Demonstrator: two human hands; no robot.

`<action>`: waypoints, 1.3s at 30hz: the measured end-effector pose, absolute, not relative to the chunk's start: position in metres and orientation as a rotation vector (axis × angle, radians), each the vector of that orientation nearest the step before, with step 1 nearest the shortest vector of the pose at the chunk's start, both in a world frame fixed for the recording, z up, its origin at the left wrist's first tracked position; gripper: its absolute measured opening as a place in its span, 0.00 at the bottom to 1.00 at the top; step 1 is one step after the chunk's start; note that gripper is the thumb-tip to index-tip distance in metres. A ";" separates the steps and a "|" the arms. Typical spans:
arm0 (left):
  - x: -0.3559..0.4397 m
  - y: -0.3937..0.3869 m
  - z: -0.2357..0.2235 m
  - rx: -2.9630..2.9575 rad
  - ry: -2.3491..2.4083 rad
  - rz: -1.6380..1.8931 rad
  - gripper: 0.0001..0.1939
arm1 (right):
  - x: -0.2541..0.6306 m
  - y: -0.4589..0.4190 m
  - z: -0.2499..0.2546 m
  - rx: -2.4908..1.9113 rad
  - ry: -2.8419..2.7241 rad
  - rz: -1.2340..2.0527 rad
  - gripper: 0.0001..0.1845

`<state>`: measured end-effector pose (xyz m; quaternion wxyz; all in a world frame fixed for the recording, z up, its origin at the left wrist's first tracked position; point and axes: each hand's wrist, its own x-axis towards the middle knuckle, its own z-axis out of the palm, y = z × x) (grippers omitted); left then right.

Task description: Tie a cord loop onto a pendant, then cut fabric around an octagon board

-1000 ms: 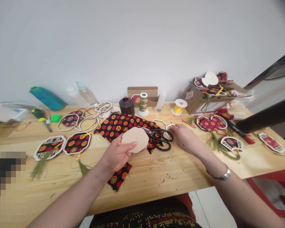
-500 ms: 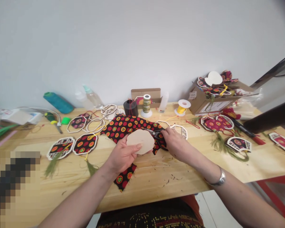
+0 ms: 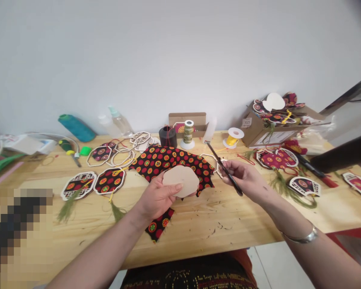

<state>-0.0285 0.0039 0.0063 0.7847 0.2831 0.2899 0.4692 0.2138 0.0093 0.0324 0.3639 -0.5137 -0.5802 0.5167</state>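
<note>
My left hand is closed on a cream, round-edged cardboard piece, thumb flat on its top. The fingers beneath are hidden. Black patterned fabric with red dots and flowers spreads behind and under the piece; I cannot tell whether the two are attached. A smaller scrap of the same fabric lies in front of the left hand. My right hand grips dark scissors, seen edge-on, with the tip pointing up and left, apart from the fabric.
Two tasselled ornaments lie at the left. Behind stand a black thread spool, a green thread spool and a yellow thread spool. An overfilled cardboard box stands at the right. Dark snippets dot the wooden table.
My right hand has drawn the scissors away from the fabric edge to the right and turned them. The left hand still holds the cardboard piece in nearly the same place.
</note>
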 end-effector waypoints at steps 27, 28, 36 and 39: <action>-0.029 0.000 -0.001 0.802 0.670 0.945 0.14 | 0.215 0.003 0.069 -1.396 -2.382 1.075 0.14; -0.029 0.000 -0.002 0.805 0.673 0.942 0.14 | 0.215 0.003 0.069 -1.410 -2.381 1.076 0.14; -0.029 0.000 -0.003 0.799 0.676 0.942 0.15 | 0.215 0.001 0.069 -1.420 -2.351 1.166 0.17; -0.029 0.000 -0.002 0.819 0.685 0.936 0.15 | 0.215 0.000 0.068 -1.426 -2.367 1.158 0.19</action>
